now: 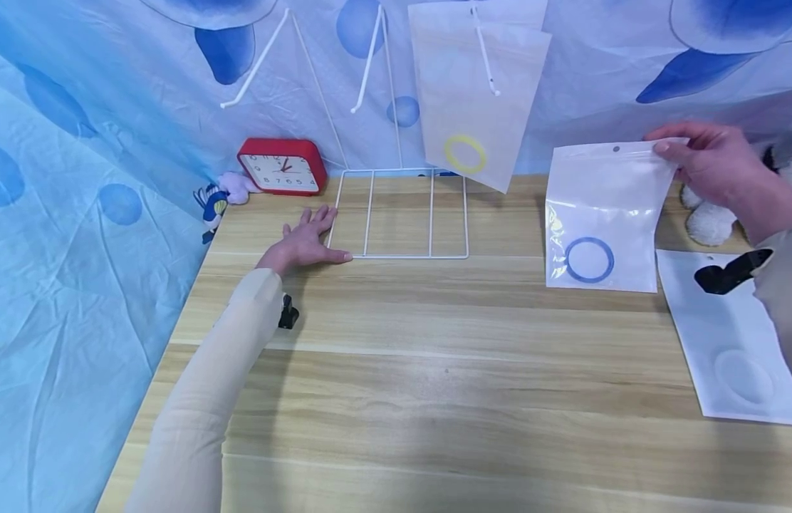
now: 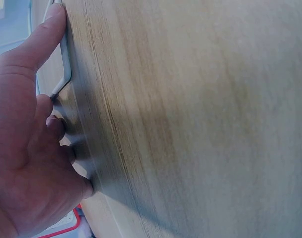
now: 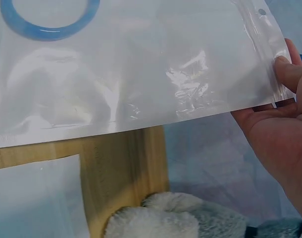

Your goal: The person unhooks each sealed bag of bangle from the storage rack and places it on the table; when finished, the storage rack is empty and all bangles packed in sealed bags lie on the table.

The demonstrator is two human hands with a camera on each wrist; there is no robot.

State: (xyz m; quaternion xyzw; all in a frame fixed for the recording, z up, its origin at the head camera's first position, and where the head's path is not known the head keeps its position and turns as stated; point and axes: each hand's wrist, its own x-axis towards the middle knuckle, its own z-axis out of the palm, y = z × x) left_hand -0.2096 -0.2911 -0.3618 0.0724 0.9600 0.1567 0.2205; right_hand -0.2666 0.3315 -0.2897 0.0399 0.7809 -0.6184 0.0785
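My right hand (image 1: 723,160) pinches the top right corner of a clear-fronted zip bag (image 1: 601,192), with a blue ring (image 1: 590,259) inside near its bottom. The thumb lies on the front of the bag (image 3: 141,74) in the right wrist view. My left hand (image 1: 303,242), fingers spread, rests at the left front corner of a white wire rack (image 1: 405,256) on the table, its thumb touching the wire. From the rack's right hook (image 1: 488,64) hang bags (image 1: 476,92), the front one holding a yellow ring (image 1: 465,154). The rack's left hook (image 1: 255,64) and middle hook (image 1: 368,64) carry nothing.
Another bag (image 1: 723,320) with a pale ring (image 1: 744,376) lies on the table at the right. A red clock (image 1: 283,166) and small plush toys (image 1: 236,187) stand back left. A fluffy plush (image 1: 710,222) sits behind my right wrist. Patterned blue cloth (image 1: 50,285) surrounds the table.
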